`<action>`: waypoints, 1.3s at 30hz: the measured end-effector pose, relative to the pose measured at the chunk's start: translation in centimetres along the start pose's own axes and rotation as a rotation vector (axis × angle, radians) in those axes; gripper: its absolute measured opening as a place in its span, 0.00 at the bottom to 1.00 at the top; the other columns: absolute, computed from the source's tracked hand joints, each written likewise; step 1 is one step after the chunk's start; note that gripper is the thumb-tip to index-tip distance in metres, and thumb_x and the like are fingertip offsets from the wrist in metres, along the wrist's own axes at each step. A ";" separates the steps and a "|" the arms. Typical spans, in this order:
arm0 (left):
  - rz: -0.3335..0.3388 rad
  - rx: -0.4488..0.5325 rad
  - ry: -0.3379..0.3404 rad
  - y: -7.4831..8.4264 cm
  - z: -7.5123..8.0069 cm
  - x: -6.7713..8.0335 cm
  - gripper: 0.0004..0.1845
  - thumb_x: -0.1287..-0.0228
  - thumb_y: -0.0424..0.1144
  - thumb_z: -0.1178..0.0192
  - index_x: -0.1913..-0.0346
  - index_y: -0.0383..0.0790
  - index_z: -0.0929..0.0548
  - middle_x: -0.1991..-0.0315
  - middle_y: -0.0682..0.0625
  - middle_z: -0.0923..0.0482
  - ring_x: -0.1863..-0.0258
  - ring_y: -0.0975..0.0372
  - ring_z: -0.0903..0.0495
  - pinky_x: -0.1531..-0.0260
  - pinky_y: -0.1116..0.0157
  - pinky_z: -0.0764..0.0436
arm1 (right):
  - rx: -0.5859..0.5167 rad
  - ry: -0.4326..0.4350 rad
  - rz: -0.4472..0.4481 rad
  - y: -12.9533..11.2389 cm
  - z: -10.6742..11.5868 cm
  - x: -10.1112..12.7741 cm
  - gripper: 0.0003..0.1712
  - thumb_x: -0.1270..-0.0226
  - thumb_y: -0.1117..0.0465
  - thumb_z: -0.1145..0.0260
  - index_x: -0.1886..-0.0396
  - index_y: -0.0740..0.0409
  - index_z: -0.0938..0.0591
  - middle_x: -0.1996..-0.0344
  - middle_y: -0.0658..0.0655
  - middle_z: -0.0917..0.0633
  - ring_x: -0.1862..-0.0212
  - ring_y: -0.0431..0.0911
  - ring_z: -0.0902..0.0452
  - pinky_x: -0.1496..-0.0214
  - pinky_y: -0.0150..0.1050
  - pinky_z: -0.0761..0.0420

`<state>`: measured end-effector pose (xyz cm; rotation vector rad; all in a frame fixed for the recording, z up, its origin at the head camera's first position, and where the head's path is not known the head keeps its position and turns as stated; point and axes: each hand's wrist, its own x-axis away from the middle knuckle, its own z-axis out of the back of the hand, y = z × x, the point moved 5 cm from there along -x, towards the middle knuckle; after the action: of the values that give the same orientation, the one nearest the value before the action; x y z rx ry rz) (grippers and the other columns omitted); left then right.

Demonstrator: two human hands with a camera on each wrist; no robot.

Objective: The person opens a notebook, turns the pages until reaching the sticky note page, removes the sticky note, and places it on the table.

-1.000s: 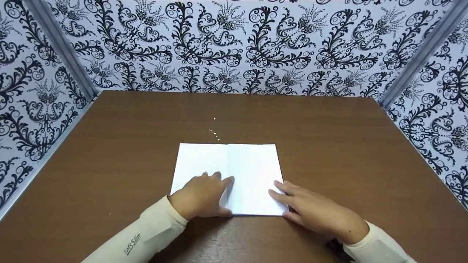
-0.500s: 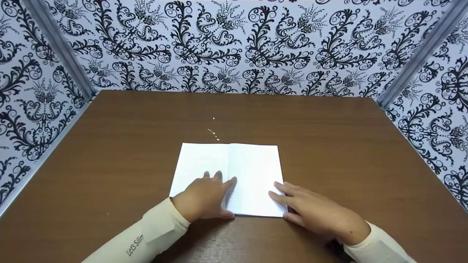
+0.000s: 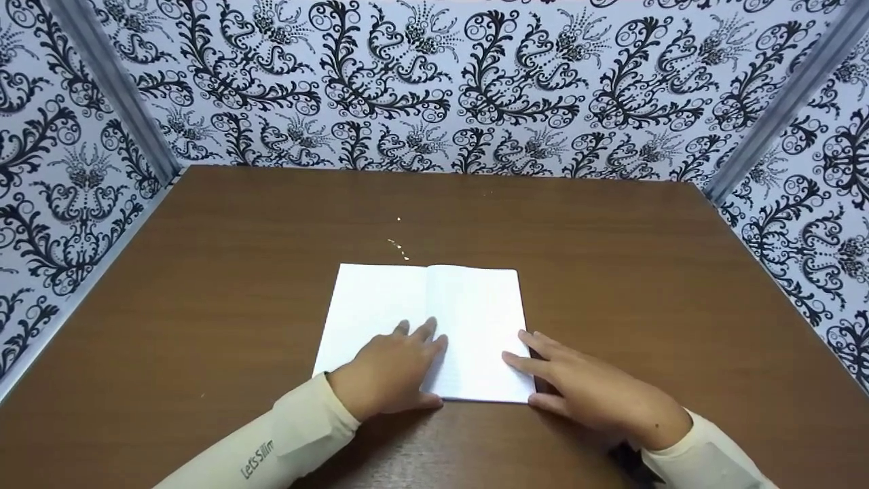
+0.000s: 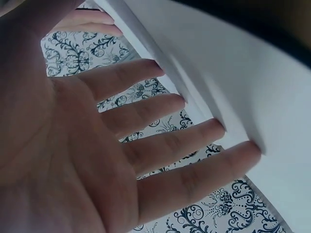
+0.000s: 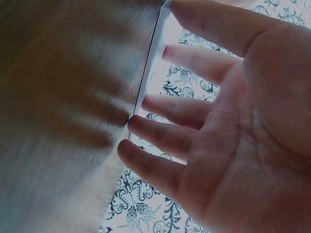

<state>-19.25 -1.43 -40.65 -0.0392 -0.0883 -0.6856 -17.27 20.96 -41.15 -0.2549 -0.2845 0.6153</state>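
Observation:
A white notebook lies open flat on the brown table. My left hand rests flat on the lower part of its left page beside the centre fold, fingers straight. In the left wrist view the fingertips touch the white page. My right hand lies at the notebook's lower right corner, its straight fingers touching the page edge. The right wrist view shows those fingers against the notebook's edge.
Patterned black-and-white walls enclose the table on the left, back and right. A few small pale specks lie on the wood just beyond the notebook. Cream sleeves cover both forearms.
My left hand has slid a little to the right toward the centre fold. The right hand and the notebook have barely moved.

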 end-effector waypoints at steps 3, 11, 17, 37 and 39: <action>0.005 -0.026 0.008 0.1 -0.1 -0.1 0.45 0.44 0.67 0.34 0.29 0.42 0.29 0.29 0.38 0.30 0.38 0.39 0.23 0.51 0.48 0.16 | -0.007 -0.003 0.011 0.1 0.1 -0.2 0.34 0.28 0.52 0.37 0.24 0.43 0.34 0.23 0.65 0.40 0.25 0.61 0.39 0.33 0.60 0.29; 0.029 -0.038 -0.038 0.3 -0.6 -0.4 0.44 0.39 0.70 0.43 0.27 0.48 0.31 0.28 0.39 0.33 0.36 0.39 0.25 0.49 0.48 0.17 | -0.033 -0.013 0.017 0.3 0.0 0.0 0.34 0.27 0.52 0.37 0.24 0.47 0.34 0.23 0.66 0.39 0.25 0.62 0.39 0.33 0.61 0.30; 0.026 -0.022 -0.043 0.2 -0.5 -0.3 0.42 0.37 0.69 0.43 0.27 0.47 0.31 0.28 0.39 0.33 0.36 0.39 0.25 0.48 0.47 0.18 | -0.056 -0.019 -0.006 0.5 0.0 0.0 0.37 0.27 0.46 0.39 0.23 0.51 0.36 0.22 0.63 0.41 0.24 0.61 0.42 0.31 0.62 0.34; -0.054 -0.018 0.017 0.0 0.2 -0.3 0.35 0.36 0.62 0.40 0.33 0.44 0.24 0.32 0.38 0.27 0.41 0.41 0.20 0.52 0.47 0.16 | -0.068 -0.015 -0.052 1.0 0.1 0.0 0.47 0.28 0.43 0.38 0.22 0.64 0.44 0.20 0.62 0.46 0.21 0.57 0.49 0.25 0.58 0.41; -0.083 -0.031 0.059 0.1 0.2 -0.3 0.32 0.37 0.60 0.38 0.37 0.42 0.21 0.36 0.39 0.23 0.46 0.43 0.17 0.56 0.50 0.14 | -0.068 -0.018 -0.057 1.1 0.1 0.0 0.48 0.29 0.42 0.38 0.22 0.65 0.44 0.20 0.63 0.47 0.21 0.57 0.49 0.25 0.58 0.41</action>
<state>-19.45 -1.14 -40.45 -0.0452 -0.0231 -0.7709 -17.91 21.83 -41.44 -0.3062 -0.3292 0.5524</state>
